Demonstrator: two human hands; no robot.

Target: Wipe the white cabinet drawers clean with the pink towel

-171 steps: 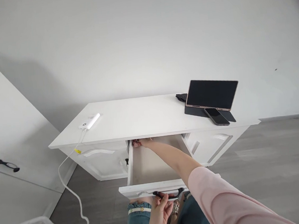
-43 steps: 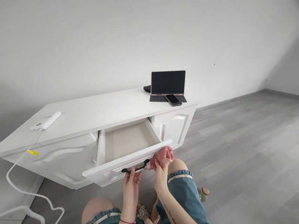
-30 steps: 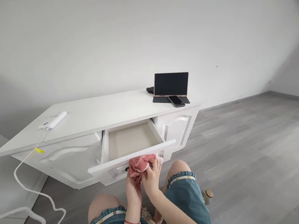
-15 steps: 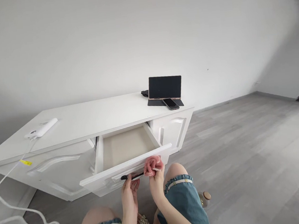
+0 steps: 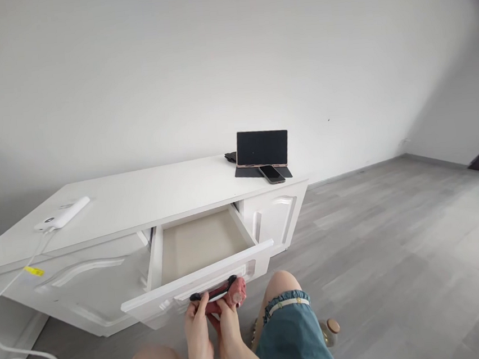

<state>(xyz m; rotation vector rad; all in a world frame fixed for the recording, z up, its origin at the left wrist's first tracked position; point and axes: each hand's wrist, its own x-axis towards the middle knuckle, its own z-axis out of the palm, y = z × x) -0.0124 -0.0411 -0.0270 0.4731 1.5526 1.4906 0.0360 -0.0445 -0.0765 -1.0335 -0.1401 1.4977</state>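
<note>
A white drawer (image 5: 198, 274) is pulled out of the cabinet, and a black handle (image 5: 214, 292) sits on its front. A pink cloth (image 5: 236, 294) is bunched at the handle's right end, and part of it runs below the handle between my hands. My right hand (image 5: 228, 323) is closed on the cloth. My left hand (image 5: 197, 323) is closed at the left part of the handle, thumb up against it, with a fold of the cloth at its fingers. The fingertips of both hands are partly hidden.
On the white cabinet top (image 5: 151, 188) stand a tablet (image 5: 262, 148), a phone (image 5: 272, 174) and a white power strip (image 5: 62, 213) with a cable hanging at the left. My knees (image 5: 286, 288) flank the drawer. A cork-topped jar (image 5: 330, 331) stands on the floor at the right.
My right hand has moved left and lower with the cloth, closer to my left hand. The cloth now stretches along below the handle. The view has tilted up slightly.
</note>
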